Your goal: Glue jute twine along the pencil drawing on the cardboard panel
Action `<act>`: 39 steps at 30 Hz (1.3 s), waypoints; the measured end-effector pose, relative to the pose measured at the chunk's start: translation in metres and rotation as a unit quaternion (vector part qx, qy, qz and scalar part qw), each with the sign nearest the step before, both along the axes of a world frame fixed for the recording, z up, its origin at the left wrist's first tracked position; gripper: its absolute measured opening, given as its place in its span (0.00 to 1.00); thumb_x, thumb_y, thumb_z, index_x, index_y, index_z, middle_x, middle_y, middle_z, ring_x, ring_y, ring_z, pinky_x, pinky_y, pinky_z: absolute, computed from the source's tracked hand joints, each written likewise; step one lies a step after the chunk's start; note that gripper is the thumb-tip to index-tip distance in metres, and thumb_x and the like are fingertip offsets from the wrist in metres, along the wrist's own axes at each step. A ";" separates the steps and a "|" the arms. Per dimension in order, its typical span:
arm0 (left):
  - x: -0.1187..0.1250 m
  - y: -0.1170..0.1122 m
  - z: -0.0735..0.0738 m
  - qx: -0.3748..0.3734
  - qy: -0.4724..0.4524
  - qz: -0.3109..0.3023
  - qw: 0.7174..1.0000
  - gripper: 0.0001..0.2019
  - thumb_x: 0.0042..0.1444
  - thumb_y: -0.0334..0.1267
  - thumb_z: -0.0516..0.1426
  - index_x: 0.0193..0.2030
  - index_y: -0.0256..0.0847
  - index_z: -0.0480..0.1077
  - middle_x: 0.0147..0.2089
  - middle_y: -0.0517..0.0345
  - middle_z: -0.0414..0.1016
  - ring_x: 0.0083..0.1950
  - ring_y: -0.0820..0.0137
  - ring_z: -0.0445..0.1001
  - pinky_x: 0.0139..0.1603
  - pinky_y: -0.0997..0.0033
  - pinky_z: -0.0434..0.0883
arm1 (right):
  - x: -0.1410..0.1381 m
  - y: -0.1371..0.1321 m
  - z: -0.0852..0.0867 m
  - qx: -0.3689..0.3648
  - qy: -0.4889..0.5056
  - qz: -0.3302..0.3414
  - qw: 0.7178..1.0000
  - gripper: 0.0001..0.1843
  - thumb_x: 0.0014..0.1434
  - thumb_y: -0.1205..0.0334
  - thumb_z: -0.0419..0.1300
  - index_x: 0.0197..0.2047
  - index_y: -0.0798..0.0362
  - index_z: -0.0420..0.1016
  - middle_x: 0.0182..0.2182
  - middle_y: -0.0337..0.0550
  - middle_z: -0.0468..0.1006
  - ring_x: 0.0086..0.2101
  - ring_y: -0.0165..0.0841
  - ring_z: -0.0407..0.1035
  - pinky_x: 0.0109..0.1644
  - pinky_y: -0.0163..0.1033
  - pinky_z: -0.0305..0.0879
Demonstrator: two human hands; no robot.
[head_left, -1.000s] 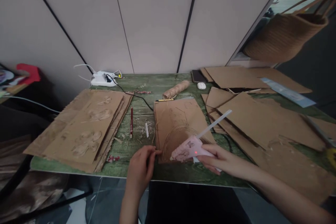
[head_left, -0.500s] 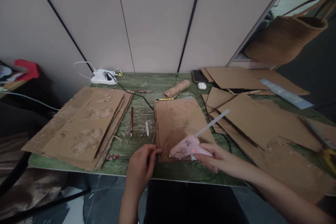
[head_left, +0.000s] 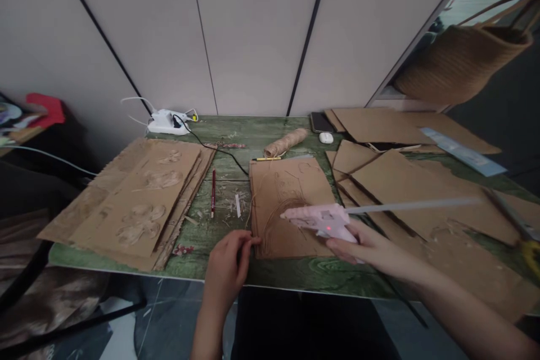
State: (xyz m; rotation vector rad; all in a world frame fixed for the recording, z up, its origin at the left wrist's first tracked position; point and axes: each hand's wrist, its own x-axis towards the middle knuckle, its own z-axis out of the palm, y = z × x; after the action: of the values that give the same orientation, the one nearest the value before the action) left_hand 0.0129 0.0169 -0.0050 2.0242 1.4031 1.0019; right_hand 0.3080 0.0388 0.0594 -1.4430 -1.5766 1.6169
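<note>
A pink glue gun (head_left: 316,218) is held in the right hand (head_left: 360,243), its handle wrapped by curled fingers. It is held over the middle of a cardboard sheet (head_left: 291,244), with its nozzle pointed to the left; whether the sheet is touched by the nozzle cannot be told. A long glue stick (head_left: 405,205) is seen jutting from its back end, and a small red light is lit on its side.

The left hand (head_left: 229,256) is placed at the sheet's lower left edge, with thumb and fingers bent toward each other beside curved rows of twine (head_left: 269,225) — whether a strand is pinched between them cannot be made out. Drawn lines are visible on the upper part of the sheet.

Beyond the sheet's top edge, where a yellow pen (head_left: 269,159) is laid, a roll of twine (head_left: 287,143) is seen. To the left, a dark red pencil (head_left: 213,194) and a white strip (head_left: 238,206) are scattered on the green table (head_left: 230,175). More cardboard is stacked on both sides.
</note>
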 end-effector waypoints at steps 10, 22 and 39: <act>0.002 0.000 -0.002 0.019 -0.005 0.016 1.000 0.06 0.68 0.34 0.50 0.47 0.44 0.67 0.43 0.53 0.83 0.46 0.65 0.81 0.49 0.66 0.75 | -0.002 -0.017 -0.012 -0.004 -0.025 0.013 1.000 0.34 0.56 0.24 0.51 0.28 0.51 0.64 0.16 0.31 0.59 0.16 0.24 0.51 0.20 0.33 0.47; 0.002 -0.001 -0.002 -0.002 -0.006 0.015 1.000 0.06 0.69 0.35 0.49 0.48 0.44 0.65 0.44 0.53 0.82 0.48 0.65 0.81 0.50 0.65 0.74 | -0.022 -0.007 -0.007 0.091 -0.085 0.136 0.983 0.24 0.65 0.39 0.53 0.35 0.52 0.75 0.19 0.35 0.63 0.21 0.28 0.57 0.23 0.33 0.51; 0.003 -0.001 -0.001 -0.006 -0.012 0.015 1.000 0.06 0.69 0.35 0.50 0.48 0.44 0.66 0.45 0.54 0.82 0.48 0.65 0.80 0.50 0.66 0.73 | -0.023 0.000 -0.006 0.056 -0.131 0.110 0.984 0.29 0.64 0.33 0.50 0.29 0.52 0.68 0.16 0.35 0.62 0.19 0.28 0.57 0.23 0.34 0.50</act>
State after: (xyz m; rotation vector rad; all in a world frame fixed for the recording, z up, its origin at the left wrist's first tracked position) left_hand 0.0156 0.0154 -0.0062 1.9806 1.4284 1.0257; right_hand 0.2852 0.0386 0.0534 -1.5138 -2.0047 1.4733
